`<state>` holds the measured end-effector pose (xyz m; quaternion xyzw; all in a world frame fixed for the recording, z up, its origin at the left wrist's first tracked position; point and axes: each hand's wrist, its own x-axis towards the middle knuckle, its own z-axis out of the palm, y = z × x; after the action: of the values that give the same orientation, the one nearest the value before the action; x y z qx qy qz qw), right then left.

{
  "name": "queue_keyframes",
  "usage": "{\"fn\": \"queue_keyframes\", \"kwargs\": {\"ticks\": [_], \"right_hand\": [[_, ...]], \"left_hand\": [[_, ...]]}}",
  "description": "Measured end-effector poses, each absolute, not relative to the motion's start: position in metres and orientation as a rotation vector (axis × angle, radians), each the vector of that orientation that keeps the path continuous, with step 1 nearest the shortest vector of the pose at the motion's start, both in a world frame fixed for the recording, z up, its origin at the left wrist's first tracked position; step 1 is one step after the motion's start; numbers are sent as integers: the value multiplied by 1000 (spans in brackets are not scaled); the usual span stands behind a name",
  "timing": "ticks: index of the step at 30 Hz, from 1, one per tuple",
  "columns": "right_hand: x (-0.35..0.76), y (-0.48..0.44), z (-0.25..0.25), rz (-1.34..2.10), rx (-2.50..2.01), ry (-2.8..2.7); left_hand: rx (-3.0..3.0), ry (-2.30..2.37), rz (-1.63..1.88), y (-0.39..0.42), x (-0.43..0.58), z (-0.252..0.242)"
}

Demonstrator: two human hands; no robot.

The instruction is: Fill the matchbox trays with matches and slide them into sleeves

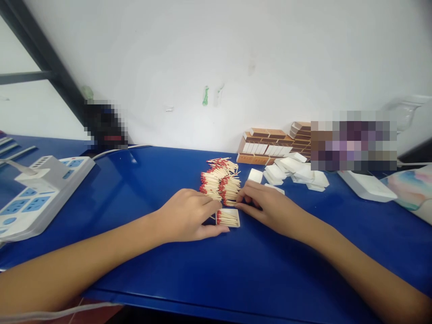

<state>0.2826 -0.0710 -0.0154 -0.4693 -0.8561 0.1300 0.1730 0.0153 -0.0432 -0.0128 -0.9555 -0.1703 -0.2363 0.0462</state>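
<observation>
A small white matchbox tray (pixel 228 218) lies on the blue table (pixel 141 193), partly filled with red-tipped matches. My left hand (pixel 187 216) rests at the tray's left side, fingers curled against its edge. My right hand (pixel 266 204) lies at the tray's right side, fingers pressed together and touching the tray and the matches. Just behind the tray sits a loose pile of red-tipped matches (pixel 221 180).
Several empty white trays (pixel 293 173) lie to the right of the pile. Stacked brown matchbox sleeves (pixel 270 146) stand against the white wall. A white power strip (pixel 40 189) lies at the left; a white flat box (pixel 367 185) at the right.
</observation>
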Motion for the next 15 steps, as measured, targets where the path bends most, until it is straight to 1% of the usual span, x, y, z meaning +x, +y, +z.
{"fn": "queue_keyframes", "kwargs": {"ticks": [6, 15], "right_hand": [[285, -74, -13, 451, -1405, -2402], [277, -73, -11, 513, -1347, -2324]], "left_hand": [[-2913, -549, -733, -43, 15, -12], [-2893, -543, -719, -43, 16, -12]]}}
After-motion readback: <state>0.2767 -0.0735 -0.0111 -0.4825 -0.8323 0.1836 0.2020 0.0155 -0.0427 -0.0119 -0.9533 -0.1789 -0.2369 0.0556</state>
